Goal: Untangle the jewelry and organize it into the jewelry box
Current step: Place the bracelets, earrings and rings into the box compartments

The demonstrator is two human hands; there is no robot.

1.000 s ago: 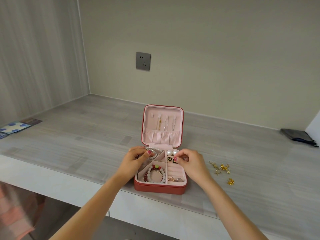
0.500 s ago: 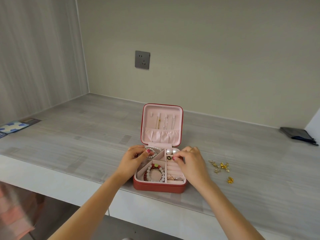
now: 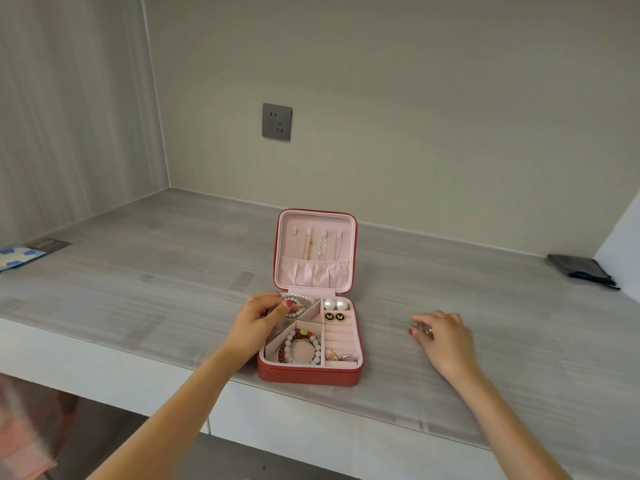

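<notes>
From the head view, your jewelry box (image 3: 309, 373) sits open at the near edge of the desk (image 3: 145, 289), its lid upright with thin chains (image 3: 321, 248) hanging inside. Your left hand (image 3: 258, 322) pinches the pearl bracelet (image 3: 297, 302) in the far-left compartment. Your right hand (image 3: 445, 337) rests on the desk well to the right of the box, fingers curled over small gold jewelry (image 3: 423, 330); whether it actually grips it, you cannot tell.

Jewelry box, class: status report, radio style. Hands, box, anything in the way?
Left hand holds pearl bracelet at box's rear-left compartment. Right hand on gold pieces on counter. Jewelry box open. Nothing obstructing.
</notes>
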